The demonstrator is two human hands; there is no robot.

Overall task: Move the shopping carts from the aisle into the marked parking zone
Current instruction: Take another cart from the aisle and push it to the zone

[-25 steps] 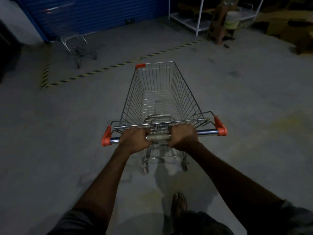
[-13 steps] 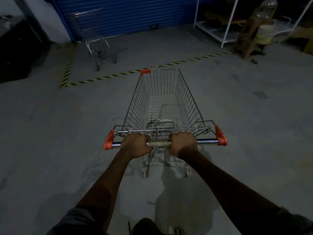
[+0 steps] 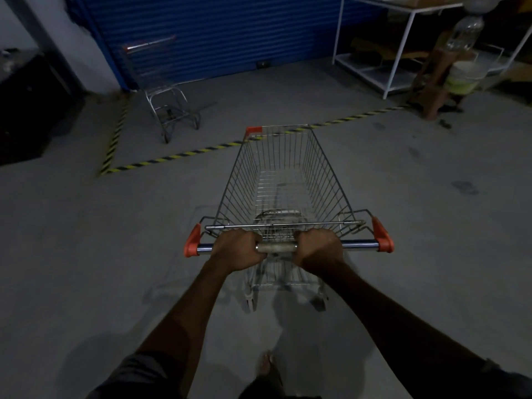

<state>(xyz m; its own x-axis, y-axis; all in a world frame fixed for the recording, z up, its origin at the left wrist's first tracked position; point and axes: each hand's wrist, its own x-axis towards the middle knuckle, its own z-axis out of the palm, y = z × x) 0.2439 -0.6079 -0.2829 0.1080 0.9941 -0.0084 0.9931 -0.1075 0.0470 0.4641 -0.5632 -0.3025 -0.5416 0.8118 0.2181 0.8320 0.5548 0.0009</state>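
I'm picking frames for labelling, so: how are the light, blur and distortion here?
Head view: dim light, with the arms almost black. Head view: the pushed cart is fairly sharp, but the parked cart by the blue shutter is smeared. Head view: the wide lens tilts the white shelf posts at the right edge.

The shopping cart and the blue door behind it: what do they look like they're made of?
The shopping cart looks like bare steel wire: thin silvery rods in a grid. Its handle bar seems chromed metal tube, shiny at the ends, duller in the middle. The orange end caps look like matte plastic. The blue door appears to be painted ribbed metal, probably a roller shutter.
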